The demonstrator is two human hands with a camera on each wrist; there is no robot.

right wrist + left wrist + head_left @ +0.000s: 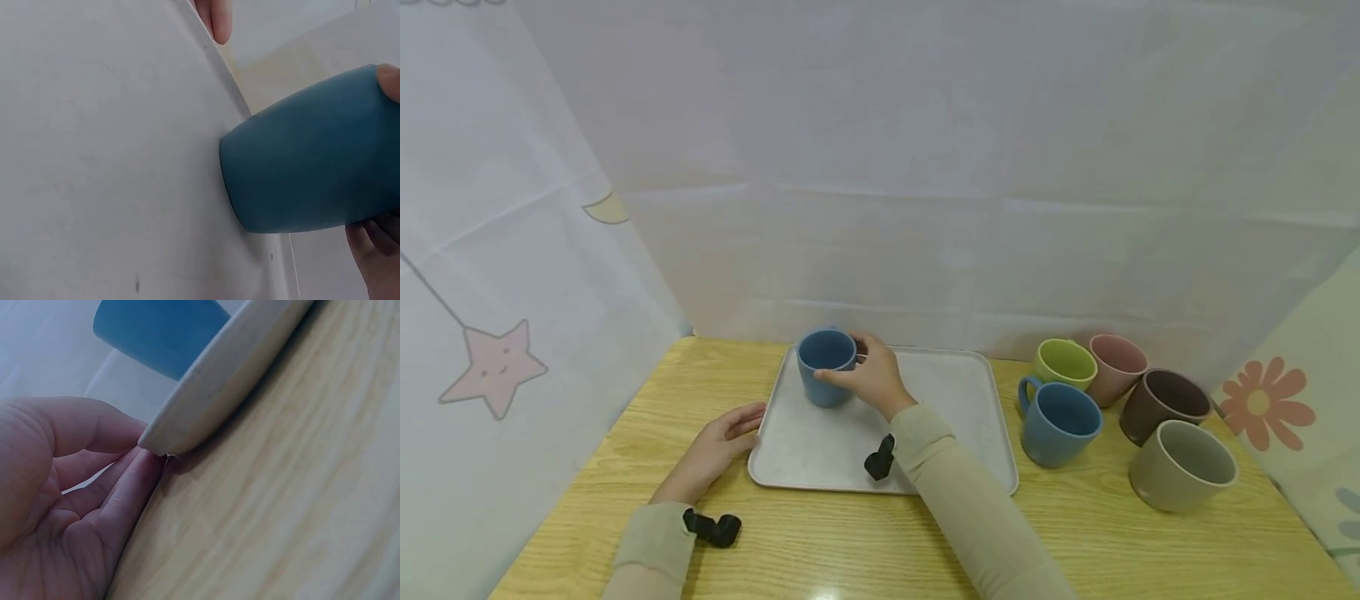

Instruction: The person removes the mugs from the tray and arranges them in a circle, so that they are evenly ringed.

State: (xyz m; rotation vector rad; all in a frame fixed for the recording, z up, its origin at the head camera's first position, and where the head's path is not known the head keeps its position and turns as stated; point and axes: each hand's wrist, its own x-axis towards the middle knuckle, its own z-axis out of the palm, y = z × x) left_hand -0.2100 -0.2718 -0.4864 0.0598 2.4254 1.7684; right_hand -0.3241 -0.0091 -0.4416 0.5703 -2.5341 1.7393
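Observation:
A blue mug [826,367] stands at the back left of a pale rectangular tray [947,417]. My right hand [872,371] grips this mug near its top, with the thumb on the near side and fingers reaching round behind. In the right wrist view the mug's base [250,212] meets the tray surface, close to the tray's edge. My left hand [715,446] lies on the table beside the tray's left side. In the left wrist view its nearly straight fingers [128,494] touch the tray's rim [206,387] from outside and below.
To the tray's right stand a second blue mug [1060,429], a green mug [1066,364], a pink cup [1116,371], a dark brown cup [1161,404] and a beige cup [1180,467]. A white cloth [880,167] hangs behind the wooden table [820,542].

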